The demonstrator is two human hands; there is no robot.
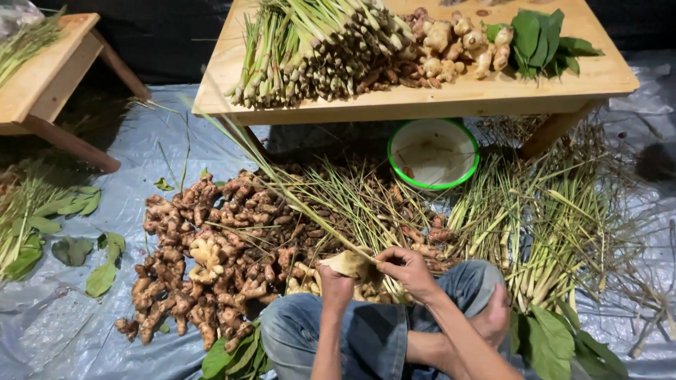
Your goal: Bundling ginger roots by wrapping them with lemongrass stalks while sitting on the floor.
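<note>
I sit cross-legged in jeans on a grey tarp [84, 331]. My left hand [334, 281] grips the thick base of a long lemongrass stalk [296, 200] that slants up to the left. My right hand [405, 269] pinches the same stalk's base, at a pale dry outer leaf [345, 263]. A heap of brown ginger roots [211, 253] lies just left of my knees. Loose lemongrass stalks [535, 232] spread to the right.
A low wooden table [436, 97] ahead carries bundled lemongrass [317, 49], ginger [451, 42] and green leaves [539, 39]. A green-rimmed white bowl [433, 151] sits under it. Another wooden table [42, 77] stands at left. Green leaves [49, 232] lie on the tarp.
</note>
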